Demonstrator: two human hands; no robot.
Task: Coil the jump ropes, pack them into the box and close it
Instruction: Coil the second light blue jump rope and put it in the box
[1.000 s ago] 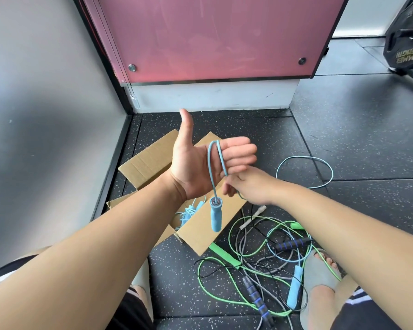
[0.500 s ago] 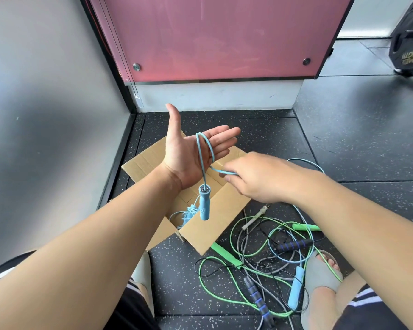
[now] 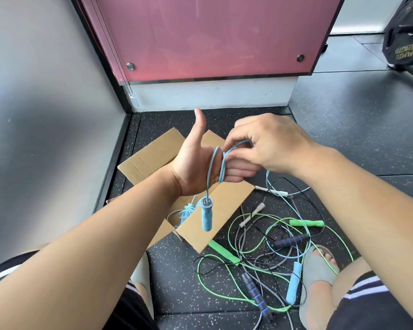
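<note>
Head: rope (image 3: 222, 166) round upright left hand (image 3: 192, 171)

Pink panel (image 3: 212, 36), black weight plate (image 3: 405, 34)

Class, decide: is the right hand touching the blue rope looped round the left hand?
Touching. The head view shows the right hand pinching the blue rope beside the left hand.

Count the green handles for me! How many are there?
2. One green handle lies on the floor beside the near flap of the cardboard box; the other lies farther right, also on the floor. None seems hidden.
</note>
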